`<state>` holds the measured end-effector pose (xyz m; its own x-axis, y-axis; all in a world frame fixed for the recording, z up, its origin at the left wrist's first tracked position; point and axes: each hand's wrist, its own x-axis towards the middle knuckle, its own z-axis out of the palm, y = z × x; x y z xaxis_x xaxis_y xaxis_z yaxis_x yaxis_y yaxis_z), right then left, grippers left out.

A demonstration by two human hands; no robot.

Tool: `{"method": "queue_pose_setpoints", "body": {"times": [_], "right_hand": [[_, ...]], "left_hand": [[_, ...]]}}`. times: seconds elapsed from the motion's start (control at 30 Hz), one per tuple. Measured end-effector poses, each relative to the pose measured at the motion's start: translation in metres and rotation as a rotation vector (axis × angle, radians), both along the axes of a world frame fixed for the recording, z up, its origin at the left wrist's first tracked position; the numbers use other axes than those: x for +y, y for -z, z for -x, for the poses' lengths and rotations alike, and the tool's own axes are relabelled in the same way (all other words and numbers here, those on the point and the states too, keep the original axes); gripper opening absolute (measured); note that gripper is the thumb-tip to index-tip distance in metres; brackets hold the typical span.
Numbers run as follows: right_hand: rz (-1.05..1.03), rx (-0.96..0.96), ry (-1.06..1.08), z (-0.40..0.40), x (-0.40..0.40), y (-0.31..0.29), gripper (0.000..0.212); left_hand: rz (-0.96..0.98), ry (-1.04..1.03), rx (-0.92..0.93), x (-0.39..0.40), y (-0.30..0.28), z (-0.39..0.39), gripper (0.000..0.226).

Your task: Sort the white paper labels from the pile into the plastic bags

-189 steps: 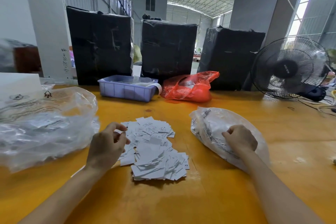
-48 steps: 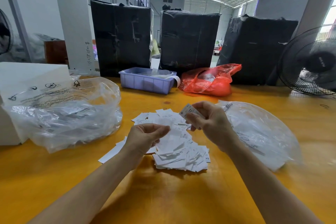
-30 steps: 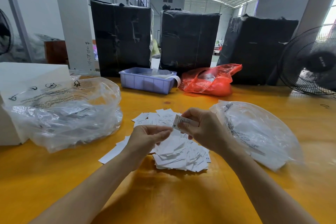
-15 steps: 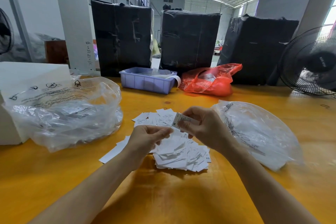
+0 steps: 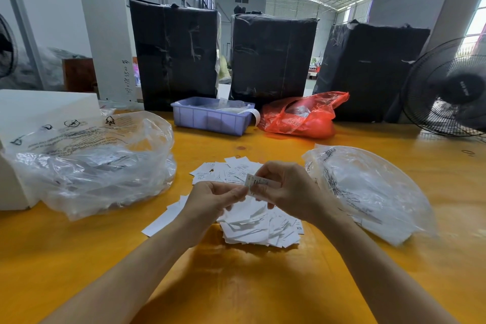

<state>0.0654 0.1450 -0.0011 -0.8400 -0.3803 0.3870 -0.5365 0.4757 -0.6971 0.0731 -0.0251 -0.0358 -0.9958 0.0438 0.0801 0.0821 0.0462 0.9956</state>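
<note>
Nearest the bench's front edge, the pile of white labels (image 5: 252, 221) lies fanned out, within easy reach of both hands. Just above it, the right hand (image 5: 289, 192) pinches one label (image 5: 259, 182) face-up, likely to read its size, while the left hand (image 5: 210, 200) curls its fingers (image 5: 238, 193) at the label's edge, steadying it. Clear bags flank the pile: left bag (image 5: 92, 163), right bag (image 5: 368, 187), mouths handy for dropping. Farther back sits a blue tray (image 5: 210, 119).
</note>
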Motion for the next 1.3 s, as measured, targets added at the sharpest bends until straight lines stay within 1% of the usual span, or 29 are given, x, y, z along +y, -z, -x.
{"method": "queue_pose_setpoints", "body": {"times": [0.1,0.27,0.4,0.5,0.67,0.73,0.77,0.83,0.93,0.97,1.03,1.1,1.17,1.23,1.3], "right_hand": [[0.013,-0.099,-0.042,0.001,0.001,0.001,0.014],[0.021,-0.128,-0.007,0.001,0.002,0.000,0.019],[-0.047,-0.204,-0.053,0.000,0.006,-0.002,0.022],[-0.076,-0.244,-0.078,-0.001,0.004,-0.001,0.027],[-0.106,-0.275,-0.074,-0.001,0.003,0.000,0.048],[-0.102,-0.255,-0.037,-0.001,0.002,0.000,0.058],[-0.067,-0.230,-0.001,0.000,0.002,0.000,0.060],[0.044,-0.152,0.087,0.003,0.004,-0.001,0.052],[0.173,-0.079,0.145,0.006,0.005,0.001,0.025],[0.188,-0.074,0.139,0.006,0.004,0.002,0.018],[0.147,-0.050,0.111,0.004,-0.002,0.006,0.009],[0.063,-0.020,0.093,0.002,-0.008,0.011,0.008],[0.023,-0.044,0.076,0.001,-0.013,0.013,0.014],[0.073,-0.103,0.071,0.001,-0.015,0.013,0.022],[0.135,-0.095,0.115,0.001,-0.014,0.012,0.023]], "left_hand": [[0.016,0.025,0.019,-0.001,0.000,-0.001,0.026],[0.030,0.099,0.051,0.001,-0.001,-0.003,0.027],[0.010,0.020,0.028,0.002,0.000,-0.001,0.029],[0.003,0.023,0.033,0.002,0.001,-0.002,0.030],[0.041,0.138,0.117,0.005,0.000,-0.008,0.009],[0.033,0.092,0.138,0.007,0.001,-0.007,0.007],[0.007,0.044,0.137,0.007,0.001,-0.005,0.007],[-0.061,-0.039,0.121,0.006,0.001,-0.002,0.006],[-0.129,-0.053,0.095,0.005,0.002,-0.001,0.007],[-0.141,-0.047,0.091,0.006,0.002,-0.002,0.007],[-0.147,-0.039,0.078,0.008,0.002,-0.003,0.008],[-0.146,-0.058,0.056,0.009,0.004,-0.003,0.005],[-0.158,-0.091,0.035,0.008,0.006,-0.002,0.006],[-0.172,-0.131,0.008,0.006,0.006,0.000,0.009],[-0.205,-0.158,-0.014,0.005,0.006,0.001,0.016]]}}
